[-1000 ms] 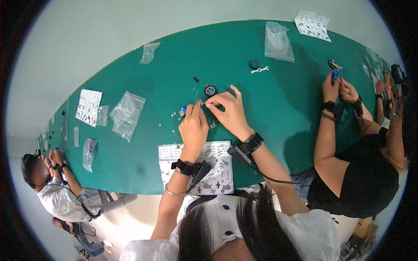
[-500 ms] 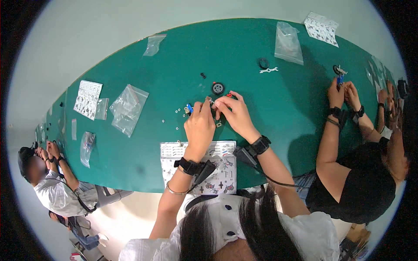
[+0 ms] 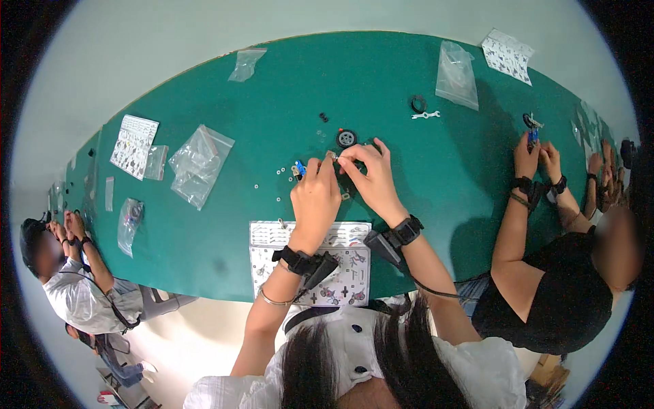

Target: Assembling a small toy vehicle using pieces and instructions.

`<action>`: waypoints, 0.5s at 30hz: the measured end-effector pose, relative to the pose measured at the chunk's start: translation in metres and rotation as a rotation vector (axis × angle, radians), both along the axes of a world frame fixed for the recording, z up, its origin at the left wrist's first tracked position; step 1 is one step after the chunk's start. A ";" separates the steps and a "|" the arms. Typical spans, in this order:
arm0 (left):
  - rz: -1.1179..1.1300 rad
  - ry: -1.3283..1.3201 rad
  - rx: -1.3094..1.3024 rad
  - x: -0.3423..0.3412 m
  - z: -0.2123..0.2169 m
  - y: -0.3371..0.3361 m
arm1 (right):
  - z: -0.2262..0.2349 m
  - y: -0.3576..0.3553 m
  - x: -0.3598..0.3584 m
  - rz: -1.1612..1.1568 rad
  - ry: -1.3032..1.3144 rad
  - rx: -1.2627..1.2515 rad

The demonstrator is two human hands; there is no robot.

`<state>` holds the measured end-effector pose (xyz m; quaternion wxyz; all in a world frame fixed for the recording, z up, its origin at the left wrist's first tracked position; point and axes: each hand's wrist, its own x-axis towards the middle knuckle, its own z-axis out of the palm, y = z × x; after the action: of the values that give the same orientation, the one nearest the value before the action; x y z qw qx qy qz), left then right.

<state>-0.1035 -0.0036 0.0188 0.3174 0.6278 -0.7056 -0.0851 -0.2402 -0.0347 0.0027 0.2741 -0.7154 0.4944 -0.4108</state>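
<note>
Over the green table, my left hand (image 3: 316, 198) and my right hand (image 3: 372, 177) meet fingertip to fingertip. Both pinch at a small brownish-grey piece, too small and too covered to name. The right hand's outer fingers curl up away from it. Just beyond the fingertips lies a small black wheel (image 3: 347, 138) with a grey hub and a bit of red at its rim. Left of my left hand is a small blue part (image 3: 300, 167), beside several small pale nuts or rings (image 3: 278, 199). A tan piece (image 3: 345, 195) lies partly hidden between the hands.
Under my wrists lies a printed instruction sheet (image 3: 259, 273). Farther right are a black tyre (image 3: 417, 104) and a flat white wrench (image 3: 426, 115). Small black parts (image 3: 323, 117) lie beyond the wheel. Plastic bags (image 3: 202, 167) are at left. At right, a co-worker's hands (image 3: 528, 160) hold a blue-and-black model.
The view has shifted slightly. My hands stay together at the small piece. The red part seen by my right fingers earlier no longer shows there.
</note>
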 end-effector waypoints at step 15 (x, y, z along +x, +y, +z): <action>-0.019 -0.046 -0.038 0.003 -0.002 -0.001 | 0.011 -0.002 0.003 -0.097 0.082 -0.140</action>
<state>-0.1004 -0.0044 0.0168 0.3122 0.6169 -0.7200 -0.0603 -0.2367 -0.0363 0.0140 0.1831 -0.7242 0.5093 -0.4275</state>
